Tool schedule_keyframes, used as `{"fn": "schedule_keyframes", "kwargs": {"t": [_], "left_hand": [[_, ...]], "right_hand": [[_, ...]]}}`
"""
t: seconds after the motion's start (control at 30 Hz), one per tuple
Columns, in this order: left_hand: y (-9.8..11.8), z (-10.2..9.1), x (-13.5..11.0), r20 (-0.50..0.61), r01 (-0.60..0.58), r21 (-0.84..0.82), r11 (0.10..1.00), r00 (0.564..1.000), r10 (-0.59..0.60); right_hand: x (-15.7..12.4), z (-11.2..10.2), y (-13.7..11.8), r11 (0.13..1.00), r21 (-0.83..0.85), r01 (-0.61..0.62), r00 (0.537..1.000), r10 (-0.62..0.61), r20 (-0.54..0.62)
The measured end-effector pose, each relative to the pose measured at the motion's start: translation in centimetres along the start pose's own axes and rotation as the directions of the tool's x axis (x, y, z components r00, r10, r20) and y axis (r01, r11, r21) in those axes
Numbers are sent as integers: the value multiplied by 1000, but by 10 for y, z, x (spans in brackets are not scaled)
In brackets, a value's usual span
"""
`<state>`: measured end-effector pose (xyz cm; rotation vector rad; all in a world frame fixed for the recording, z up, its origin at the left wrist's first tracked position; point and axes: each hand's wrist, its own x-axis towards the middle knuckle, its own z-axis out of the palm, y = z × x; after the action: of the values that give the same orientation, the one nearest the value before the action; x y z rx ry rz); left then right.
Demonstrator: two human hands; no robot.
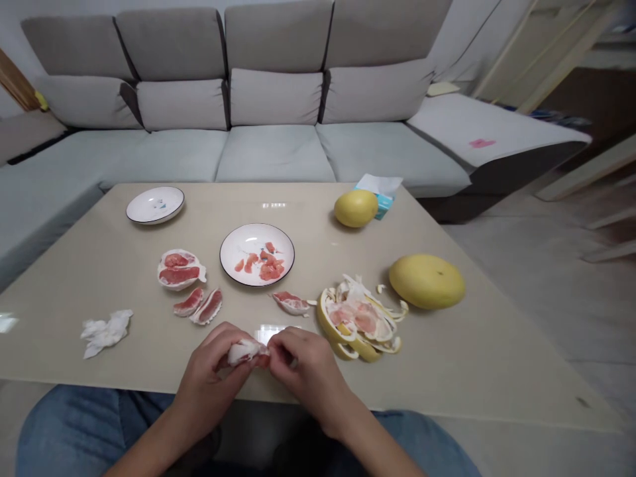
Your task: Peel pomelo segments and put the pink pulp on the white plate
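Both my left hand point(211, 374) and my right hand point(303, 364) pinch a pomelo segment point(243, 352), its white membrane partly pulled from the pink flesh. Just beyond my right hand lies a heap of yellow pomelo peel point(358, 318) with pale pith. Peeled pink flesh lies on a white plate point(236, 240) with a dark rim. To the left of that plate are membrane-wrapped segments point(180, 269), and a smaller piece point(291, 303) lies nearer the peel. Two whole yellow pomelos sit at the right: a large one point(426, 281) and a smaller one point(356, 208).
A beige table point(447, 384) holds everything. On it are a crumpled white tissue point(106, 332), a second small white plate point(155, 205) and a tissue packet point(382, 199). A grey sofa point(273, 152) stands behind the table. My jeans show below its front edge.
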<state>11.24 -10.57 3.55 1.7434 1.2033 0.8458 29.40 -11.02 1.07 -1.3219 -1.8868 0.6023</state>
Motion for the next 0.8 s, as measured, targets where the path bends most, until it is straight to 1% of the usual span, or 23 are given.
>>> {"fn": "schedule_keyframes", "kwargs": {"t": [0.07, 0.17, 0.27, 0.33, 0.43, 0.53, 0.6, 0.63, 0.7, 0.73, 0.8], "left_hand": [[2, -3, 0, -37, 36, -48, 998, 999, -37], [2, -6, 1, -89, 128, -153, 980, 986, -142], [0, -5, 3, -106, 162, -237, 958, 976, -191], [-2, -5, 3, -110, 162, -246, 956, 975, -193], [-3, -3, 2, -105, 147, -175, 974, 980, -167], [-3, -2, 1, -99, 100, -83, 992, 989, -108], [-3, -1, 1, -102, 92, -79, 993, 990, -100], [-3, 0, 1, -113, 105, -103, 989, 987, -116], [-3, 1, 3, -150, 159, -201, 967, 970, -191], [-4, 1, 4, -168, 193, -271, 943, 955, -243], [-4, 1, 5, -172, 254, -427, 868, 920, -353]], "right_hand": [[3, -5, 0, 995, 91, -50, 999, 48, 20], [6, -14, -1, 976, 212, -52, 999, 48, 26], [6, -20, -3, 971, 237, -40, 999, 31, 40], [5, -20, -5, 972, 232, -46, 997, 30, 74], [3, -17, -6, 977, 210, -35, 996, 16, 92], [0, -12, -4, 991, 131, -14, 998, 5, 65], [-1, -8, -3, 999, 40, -8, 1000, 7, 29], [-1, -6, -3, 1000, -2, -10, 1000, 10, 10], [-1, -6, -2, 998, -55, -16, 1000, 15, -19], [-1, -7, -1, 998, -61, -23, 999, 22, -28], [1, -10, -2, 998, -41, -46, 999, 45, -29]]}}
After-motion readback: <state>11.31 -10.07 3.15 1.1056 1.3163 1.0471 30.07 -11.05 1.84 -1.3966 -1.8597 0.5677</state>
